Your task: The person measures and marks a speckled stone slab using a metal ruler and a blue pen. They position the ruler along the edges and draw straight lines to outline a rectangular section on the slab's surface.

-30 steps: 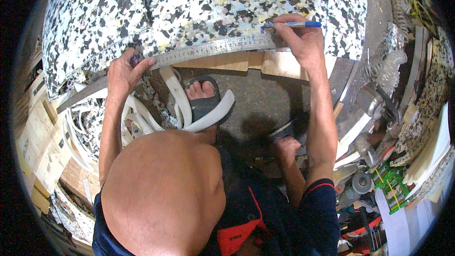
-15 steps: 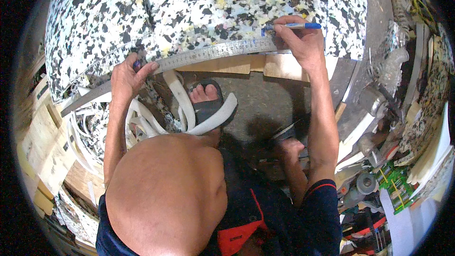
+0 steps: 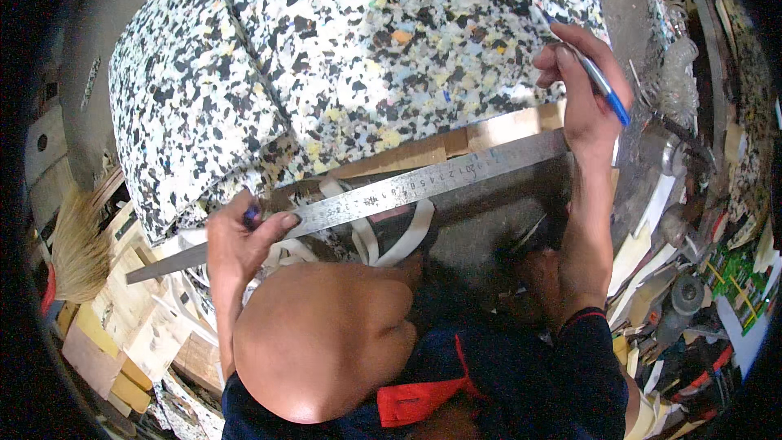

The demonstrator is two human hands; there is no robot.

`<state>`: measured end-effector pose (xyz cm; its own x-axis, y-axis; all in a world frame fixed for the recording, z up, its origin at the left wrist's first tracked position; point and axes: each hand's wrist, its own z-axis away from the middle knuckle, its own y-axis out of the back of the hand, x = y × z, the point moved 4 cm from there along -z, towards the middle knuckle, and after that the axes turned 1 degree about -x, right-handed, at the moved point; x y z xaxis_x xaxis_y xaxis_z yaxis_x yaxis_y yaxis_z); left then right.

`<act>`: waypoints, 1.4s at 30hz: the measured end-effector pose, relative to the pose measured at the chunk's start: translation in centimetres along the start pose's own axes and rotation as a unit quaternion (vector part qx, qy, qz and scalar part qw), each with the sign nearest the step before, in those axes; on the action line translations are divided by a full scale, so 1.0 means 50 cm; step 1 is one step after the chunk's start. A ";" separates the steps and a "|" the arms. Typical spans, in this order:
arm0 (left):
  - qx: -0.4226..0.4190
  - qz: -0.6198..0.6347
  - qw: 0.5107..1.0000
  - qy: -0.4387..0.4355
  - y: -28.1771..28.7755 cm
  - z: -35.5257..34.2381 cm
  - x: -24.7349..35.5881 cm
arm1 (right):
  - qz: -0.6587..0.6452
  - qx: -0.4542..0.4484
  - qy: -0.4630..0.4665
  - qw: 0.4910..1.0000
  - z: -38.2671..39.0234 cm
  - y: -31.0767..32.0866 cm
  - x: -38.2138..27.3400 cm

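A long steel ruler slants across in front of the near edge of a speckled foam block of black, white and yellow flecks. My left hand is closed on the ruler toward its left end, thumb on top. A small blue piece shows between that thumb and forefinger; its kind is unclear. At the right, my right hand grips a blue and silver pen, its tip pointing up and left over the foam. The ruler's right end reaches the right wrist. A dark seam line crosses the foam's left part.
Pale wooden boards lie under the foam's near edge. White curled strips are below the ruler, near my foot. A straw broom and wood offcuts lie at left. Tools, including a grey round-headed one, and scraps clutter the right.
The ruler has come off the foam's near edge toward me. My right hand has left the ruler and turned the pen, moving right. The whole view has shifted.
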<state>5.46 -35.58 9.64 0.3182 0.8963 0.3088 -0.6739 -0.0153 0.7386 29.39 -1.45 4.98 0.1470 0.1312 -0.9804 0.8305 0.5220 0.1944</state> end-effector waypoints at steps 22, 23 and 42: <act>0.296 -0.042 0.936 -0.187 0.324 -0.644 0.067 | 0.362 0.018 0.334 0.870 -0.436 -0.346 0.080; 0.296 -0.044 0.937 -0.182 0.328 -0.667 0.058 | 0.368 0.009 0.333 0.868 -0.457 -0.360 0.086; 0.243 -0.087 0.956 -0.138 0.310 -0.776 0.034 | 0.414 -0.025 0.310 0.855 -0.485 -0.407 0.144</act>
<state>-30.33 -17.12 -1.63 0.6060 0.7545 0.2518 -0.2257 -0.1404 0.9640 0.52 9.32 -5.25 0.3471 0.8875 -0.3030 0.5538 0.0668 0.8300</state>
